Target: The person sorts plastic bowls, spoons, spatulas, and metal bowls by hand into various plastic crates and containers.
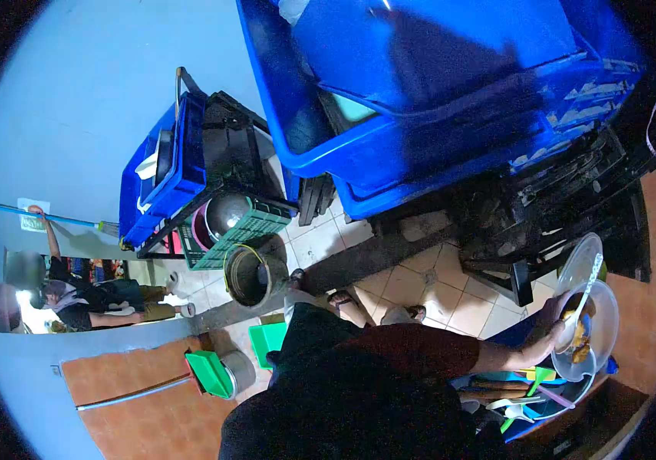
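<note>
At the right, my right hand is closed on the side of a clear plastic container. Brown-orange food lies inside it, along with a white spoon whose handle points up. A clear round lid stands tilted at the container's far edge. Just below the hand is a bin of utensils, with green, purple and white handles showing. My left hand is not visible.
Large blue tubs stand on a dark rack ahead. To the left are a blue crate, a green basket, a bucket and green dustpans. Another person is at the far left, near a blue-handled broom.
</note>
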Demonstrator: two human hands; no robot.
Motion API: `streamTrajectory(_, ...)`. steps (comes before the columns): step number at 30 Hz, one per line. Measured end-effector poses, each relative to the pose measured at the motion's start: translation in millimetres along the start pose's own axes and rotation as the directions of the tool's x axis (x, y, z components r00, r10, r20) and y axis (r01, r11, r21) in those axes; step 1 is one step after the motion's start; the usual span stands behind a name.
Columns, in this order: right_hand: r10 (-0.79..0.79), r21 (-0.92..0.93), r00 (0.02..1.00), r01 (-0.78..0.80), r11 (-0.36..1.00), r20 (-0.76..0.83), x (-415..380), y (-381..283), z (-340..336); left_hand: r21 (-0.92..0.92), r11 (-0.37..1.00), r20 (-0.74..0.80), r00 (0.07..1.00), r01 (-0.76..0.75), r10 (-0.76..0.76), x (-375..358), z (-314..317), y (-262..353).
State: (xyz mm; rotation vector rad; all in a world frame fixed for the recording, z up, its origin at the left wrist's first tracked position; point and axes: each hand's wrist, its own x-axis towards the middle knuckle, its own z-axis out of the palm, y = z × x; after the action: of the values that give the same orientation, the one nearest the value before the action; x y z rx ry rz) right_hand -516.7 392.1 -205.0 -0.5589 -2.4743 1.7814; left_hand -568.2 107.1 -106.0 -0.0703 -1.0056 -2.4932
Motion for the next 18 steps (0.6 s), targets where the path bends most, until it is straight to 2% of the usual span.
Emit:
streamTrajectory(6, 0.029, 0.001, 0.999, -0.029, 1.0, -0.022, 5.4, 19.6, -7.0, 0.031, 0.999, -0.012, 0.999, 0.043, -0.043, -3.0, 0.2, -15.0)
streamTrajectory(10, 0.06, 0.038, 0.998, -0.06, 0.997, 0.002, 1.6, 56.4, 3.2, 0.058, 0.996, -0.009, 0.997, 0.073, -0.073, -4.3, -3.8, -28.8)
streamTrajectory(18, 0.169, 0.136, 0.986, -0.169, 0.976, 0.011, -62.1, 126.7, 52.9, 0.072, 0.984, 0.021, 0.986, 0.163, -0.165, -16.3, -14.9, -48.8)
